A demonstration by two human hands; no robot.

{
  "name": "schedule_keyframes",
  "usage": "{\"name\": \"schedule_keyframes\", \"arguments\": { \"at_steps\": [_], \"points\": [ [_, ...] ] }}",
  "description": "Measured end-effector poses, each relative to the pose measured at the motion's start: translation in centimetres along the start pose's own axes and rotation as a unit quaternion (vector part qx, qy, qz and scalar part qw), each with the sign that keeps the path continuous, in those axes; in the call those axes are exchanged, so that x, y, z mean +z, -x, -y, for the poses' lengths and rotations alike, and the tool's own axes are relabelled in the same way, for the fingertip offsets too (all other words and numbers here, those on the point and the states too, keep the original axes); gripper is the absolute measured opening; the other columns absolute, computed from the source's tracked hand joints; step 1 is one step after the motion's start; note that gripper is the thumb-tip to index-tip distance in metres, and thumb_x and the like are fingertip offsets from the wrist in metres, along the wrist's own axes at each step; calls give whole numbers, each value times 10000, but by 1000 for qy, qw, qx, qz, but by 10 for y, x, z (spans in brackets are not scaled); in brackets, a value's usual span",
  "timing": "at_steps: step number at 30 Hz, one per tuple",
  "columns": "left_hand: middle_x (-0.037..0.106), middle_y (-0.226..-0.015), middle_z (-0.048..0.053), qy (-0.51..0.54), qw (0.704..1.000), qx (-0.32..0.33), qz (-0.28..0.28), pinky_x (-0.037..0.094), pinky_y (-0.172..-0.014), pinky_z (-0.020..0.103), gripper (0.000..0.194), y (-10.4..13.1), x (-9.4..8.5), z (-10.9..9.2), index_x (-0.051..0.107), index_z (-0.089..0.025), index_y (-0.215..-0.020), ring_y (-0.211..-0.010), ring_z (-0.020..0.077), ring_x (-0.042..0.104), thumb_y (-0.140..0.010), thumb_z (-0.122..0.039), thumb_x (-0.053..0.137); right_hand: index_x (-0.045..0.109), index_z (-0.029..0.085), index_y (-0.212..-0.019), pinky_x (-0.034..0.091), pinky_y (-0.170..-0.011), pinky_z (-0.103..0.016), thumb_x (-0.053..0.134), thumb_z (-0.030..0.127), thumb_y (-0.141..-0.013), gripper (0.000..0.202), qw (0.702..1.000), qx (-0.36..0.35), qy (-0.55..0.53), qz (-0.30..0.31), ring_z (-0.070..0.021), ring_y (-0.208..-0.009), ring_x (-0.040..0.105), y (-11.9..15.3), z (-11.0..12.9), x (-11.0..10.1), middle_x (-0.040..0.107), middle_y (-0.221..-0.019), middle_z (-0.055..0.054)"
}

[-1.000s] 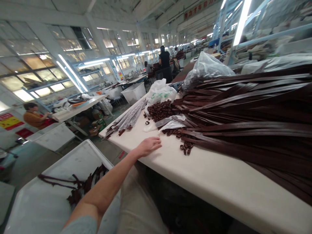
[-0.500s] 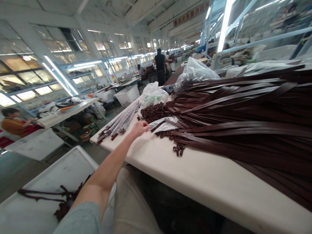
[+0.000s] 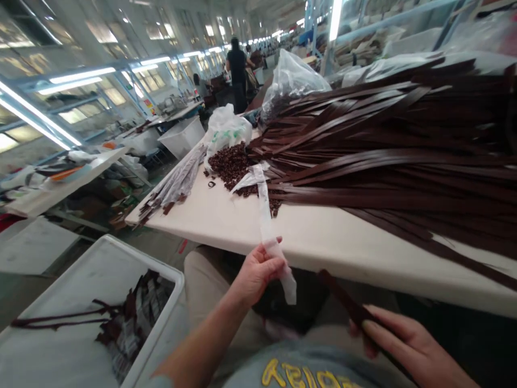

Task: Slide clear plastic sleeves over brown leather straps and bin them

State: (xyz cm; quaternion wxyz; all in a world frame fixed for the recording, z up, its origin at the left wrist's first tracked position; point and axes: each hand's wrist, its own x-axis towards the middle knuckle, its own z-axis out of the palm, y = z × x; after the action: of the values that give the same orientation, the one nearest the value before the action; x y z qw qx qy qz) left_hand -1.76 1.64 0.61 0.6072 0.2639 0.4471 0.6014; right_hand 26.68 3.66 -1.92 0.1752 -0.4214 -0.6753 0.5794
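- Half a second back the left hand (image 3: 258,272) was stretched out over the table by the pile of brown rings; now it has come back to the near edge, close to the person's lap, and it has brought a long clear plastic sleeve (image 3: 267,226) with it.
- Its thumb and fingers are pinched on the sleeve near its lower end, which droops just below the hand; the rest runs up across the white table (image 3: 343,242) to the rings (image 3: 232,161).
- Newly in view at the lower right, the right hand (image 3: 407,345) has its fingers laid out long along a dark brown strap (image 3: 347,304), the thumb under it; how tightly it grips I cannot tell.
- That strap points up and left toward the sleeve's hanging end, the two near but apart.
- Over the right half of the table lies a great heap of brown straps (image 3: 404,145), fanned out, their tips reaching the rings.
- Beyond the rings sits a white plastic bag (image 3: 226,129), and beside them a bundle of sleeved straps (image 3: 173,186) lies along the table's left edge.
- Down to the left stands a white bin (image 3: 100,280) with a few dark straps in it.
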Motion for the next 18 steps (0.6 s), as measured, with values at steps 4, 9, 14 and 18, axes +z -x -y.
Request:
{"name": "schedule_keyframes", "arguments": {
  "at_steps": [4, 9, 14, 18],
  "points": [
    [649, -667, -27, -52, 998, 17, 27, 474, -591, 196, 493, 9, 11, 25, 634, -161, -1077, -590, 98, 605, -676, -321, 873, 708, 166, -1148, 451, -584, -256, 626, 624, -843, 556, 991, 15, -126, 52, -126, -613, 568, -19, 38, 7, 682, -905, -70],
    [701, -779, 2, -71, 996, 11, 55, 476, -624, 208, 478, 10, 14, 33, 629, -174, -1038, -655, 113, 620, -655, -304, 883, 710, 168, -1063, 401, -530, -213, 644, 531, -851, 425, 983, -61, -154, 85, -81, -562, 526, -59, 66, 28, 640, -780, -8],
    [693, -750, 26, -105, 992, -32, 61, 457, -653, 242, 384, 13, 10, 42, 728, -133, -888, -658, 124, 590, -616, -354, 887, 694, 148, -822, 402, -501, -220, 599, 402, -831, 271, 992, -118, -35, 19, -89, -513, 515, -81, 74, 32, 588, -626, 17],
    [655, -653, 25, -164, 979, -91, 75, 410, -610, 243, 353, 18, 8, 46, 754, -112, -765, -596, 108, 530, -616, -409, 876, 684, 156, -791, 408, -502, -231, 573, 393, -834, 265, 992, -121, 14, -16, -106, -514, 540, -84, 75, 28, 584, -601, 16]
  ]
}}
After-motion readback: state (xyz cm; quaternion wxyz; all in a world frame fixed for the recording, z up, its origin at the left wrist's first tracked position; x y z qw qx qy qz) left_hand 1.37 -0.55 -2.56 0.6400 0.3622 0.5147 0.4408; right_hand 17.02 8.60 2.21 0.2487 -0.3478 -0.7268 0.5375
